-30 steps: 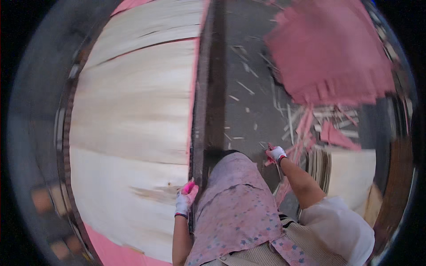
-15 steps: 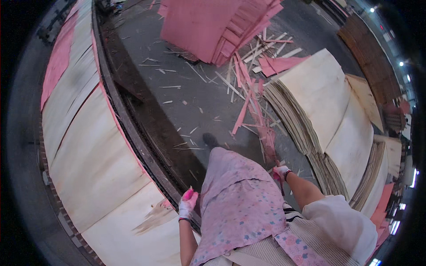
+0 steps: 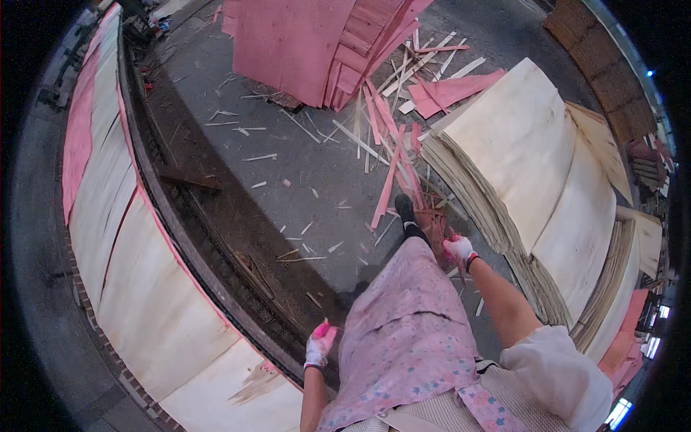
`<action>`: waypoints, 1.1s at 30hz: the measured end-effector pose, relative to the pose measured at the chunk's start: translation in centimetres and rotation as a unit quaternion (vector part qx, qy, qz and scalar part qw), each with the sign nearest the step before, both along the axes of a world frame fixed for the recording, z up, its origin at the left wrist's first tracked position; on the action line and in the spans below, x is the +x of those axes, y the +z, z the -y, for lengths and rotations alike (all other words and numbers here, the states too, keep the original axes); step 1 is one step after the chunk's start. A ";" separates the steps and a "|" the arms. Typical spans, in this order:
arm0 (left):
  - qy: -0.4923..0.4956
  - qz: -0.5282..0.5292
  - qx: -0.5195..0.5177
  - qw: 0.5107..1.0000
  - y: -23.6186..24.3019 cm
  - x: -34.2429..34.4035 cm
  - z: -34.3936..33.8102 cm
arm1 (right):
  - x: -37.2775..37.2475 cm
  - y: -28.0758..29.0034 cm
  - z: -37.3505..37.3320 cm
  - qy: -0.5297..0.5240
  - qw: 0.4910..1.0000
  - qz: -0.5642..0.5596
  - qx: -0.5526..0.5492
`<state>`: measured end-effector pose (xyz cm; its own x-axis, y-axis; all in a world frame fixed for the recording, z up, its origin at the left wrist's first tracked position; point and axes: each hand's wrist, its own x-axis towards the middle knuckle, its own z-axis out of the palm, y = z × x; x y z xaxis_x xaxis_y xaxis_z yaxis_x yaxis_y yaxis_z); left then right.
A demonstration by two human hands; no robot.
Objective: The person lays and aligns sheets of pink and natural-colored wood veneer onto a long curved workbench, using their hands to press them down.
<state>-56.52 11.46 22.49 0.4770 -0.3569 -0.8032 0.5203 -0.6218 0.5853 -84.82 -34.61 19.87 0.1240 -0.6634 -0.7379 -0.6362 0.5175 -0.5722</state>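
My left hand (image 3: 320, 345), in a white glove with pink fingers, is closed beside the near end of the long veneer-covered bench. A small pale tip shows at its fingers, but I cannot make out what it is. My right hand (image 3: 459, 249), gloved the same way, is curled closed over reddish scraps (image 3: 433, 225) on the floor. Whatever it may hold is hidden. The veneer sheets (image 3: 155, 281) on the bench are cream, with a pink one (image 3: 80, 137) at the far end. To the right lies a thick stack of cream veneer sheets (image 3: 515, 122).
A tall stack of pink sheets (image 3: 288, 50) stands ahead. Cream and pink strips (image 3: 385, 180) litter the grey floor (image 3: 230, 151) between it and the right stack. A dark rail (image 3: 187, 216) borders the bench. My shoe (image 3: 405, 209) is near the scraps.
My right arm has reached farther forward, and a shoe now shows ahead of the apron. The pink stack and the bench have shifted left in view. Both hands remain closed.
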 end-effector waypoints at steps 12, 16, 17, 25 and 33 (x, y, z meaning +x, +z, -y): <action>0.197 -0.026 0.158 0.967 0.8 -4.6 19.8 | 15.4 -27.1 31.1 -0.096 0.938 0.200 0.267; 0.171 -0.061 0.162 0.970 2.5 -5.1 27.7 | 22.5 -36.8 34.3 -0.172 0.859 0.279 0.393; 0.207 -0.054 0.149 0.965 3.1 -5.2 29.8 | 23.8 -38.5 35.0 -0.164 0.841 0.317 0.407; 0.289 -0.154 0.155 0.932 -1.7 -2.0 38.5 | 35.2 -49.1 38.6 -0.381 0.822 0.213 0.365; 0.313 -0.159 0.180 0.919 -2.4 -2.5 40.1 | 37.4 -56.1 43.1 -0.479 0.806 0.261 0.229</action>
